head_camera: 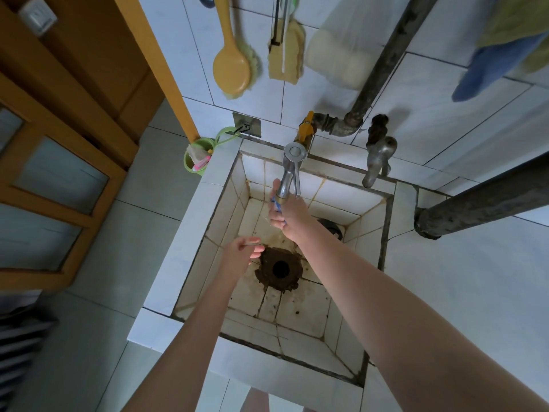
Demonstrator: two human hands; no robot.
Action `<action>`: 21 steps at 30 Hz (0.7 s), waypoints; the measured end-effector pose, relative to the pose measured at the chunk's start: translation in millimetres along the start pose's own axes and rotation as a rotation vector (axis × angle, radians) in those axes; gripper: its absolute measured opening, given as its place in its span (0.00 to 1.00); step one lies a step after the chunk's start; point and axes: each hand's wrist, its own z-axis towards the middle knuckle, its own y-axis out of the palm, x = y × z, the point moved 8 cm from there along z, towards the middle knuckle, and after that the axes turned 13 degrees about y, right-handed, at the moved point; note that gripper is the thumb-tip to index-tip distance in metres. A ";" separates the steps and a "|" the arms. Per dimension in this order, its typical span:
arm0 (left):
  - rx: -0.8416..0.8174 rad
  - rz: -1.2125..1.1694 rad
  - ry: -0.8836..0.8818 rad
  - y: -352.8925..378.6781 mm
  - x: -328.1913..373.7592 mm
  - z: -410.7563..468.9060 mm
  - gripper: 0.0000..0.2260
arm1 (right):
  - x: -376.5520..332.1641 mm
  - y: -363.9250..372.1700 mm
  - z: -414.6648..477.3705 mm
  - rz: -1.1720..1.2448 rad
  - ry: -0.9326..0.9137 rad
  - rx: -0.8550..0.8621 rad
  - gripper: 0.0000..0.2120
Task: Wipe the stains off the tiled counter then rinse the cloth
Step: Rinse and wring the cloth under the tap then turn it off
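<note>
A stained tiled sink basin (300,304) with a dark drain hole (280,269) lies below me. My right hand (289,215) is up at the mouth of the chrome tap (290,173), thumb raised beside the spout and fingers bent under it. A small blue piece (276,203) shows at the spout tip against the hand; I cannot tell what it is. My left hand (240,252) hovers over the basin left of the drain, fingers loosely curled and holding nothing. No cloth shows in either hand. The tiled counter (463,292) stretches to the right of the basin.
A yellow brush (233,69), a sponge mop head (286,52) and a pale pad (338,60) hang on the tiled wall. Blue and green cloths (493,63) hang top right. A second old tap (378,157), a yellow valve (306,129), dark pipes (481,200) and a green cup (197,157) surround the sink.
</note>
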 end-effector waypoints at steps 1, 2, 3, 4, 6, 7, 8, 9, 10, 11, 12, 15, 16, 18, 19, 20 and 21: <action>0.001 0.002 0.004 -0.6 0.6 -0.3 0.13 | 1.2 -1.2 1.0 0.016 0.012 0.016 0.15; 0.003 0.005 0.007 -1.1 1.3 -0.5 0.14 | 2.4 -2.9 3.5 0.021 0.023 0.027 0.15; 0.004 0.005 0.010 -1.8 1.7 -0.7 0.14 | 3.2 -2.8 4.7 0.021 0.029 0.022 0.15; 0.003 0.004 0.011 -2.1 2.2 -0.8 0.14 | 4.8 -3.3 6.0 0.021 0.037 0.018 0.15; 0.001 0.002 0.020 -2.1 3.5 0.1 0.13 | 8.4 -3.6 5.1 0.015 0.059 0.029 0.15; 0.003 0.002 0.026 -2.3 4.2 0.8 0.13 | 9.1 -4.2 5.5 0.010 0.057 0.031 0.15; 0.007 0.004 0.030 -2.9 4.7 1.5 0.13 | 8.4 -4.6 5.7 0.003 0.038 0.026 0.16; 0.011 0.003 0.036 -3.3 5.4 2.5 0.13 | 6.5 -4.5 5.3 -0.002 0.011 0.016 0.16; 0.014 -0.002 0.041 -3.7 6.4 3.6 0.13 | 4.1 -4.0 5.1 -0.016 -0.021 0.007 0.15; 0.015 -0.005 0.043 -4.2 7.3 4.8 0.14 | 1.0 -2.2 4.8 -0.041 -0.059 -0.004 0.13; 0.017 -0.007 0.039 -4.6 8.2 5.9 0.14 | -2.3 -0.6 3.7 -0.074 -0.104 -0.014 0.10; 0.019 -0.020 0.032 -4.6 12.0 7.9 0.14 | -11.2 -0.4 -2.4 -0.092 -0.181 -0.024 0.09; 0.018 -0.021 0.032 -4.2 13.3 8.1 0.14 | -12.4 -1.5 -4.0 -0.093 -0.177 -0.022 0.11; 0.010 -0.011 0.045 -2.8 15.8 8.3 0.14 | -10.4 -2.1 -5.9 -0.087 -0.134 -0.017 0.15; 0.008 -0.009 0.052 -2.1 17.2 8.6 0.14 | -8.8 -1.2 -4.2 -0.081 -0.111 -0.014 0.17; 0.011 -0.013 0.056 -1.9 18.8 8.9 0.13 | -7.3 0.4 -2.5 -0.079 -0.093 -0.007 0.18; 0.018 -0.020 0.059 -1.7 20.4 9.1 0.13 | -5.8 1.8 0.2 -0.079 -0.085 0.004 0.18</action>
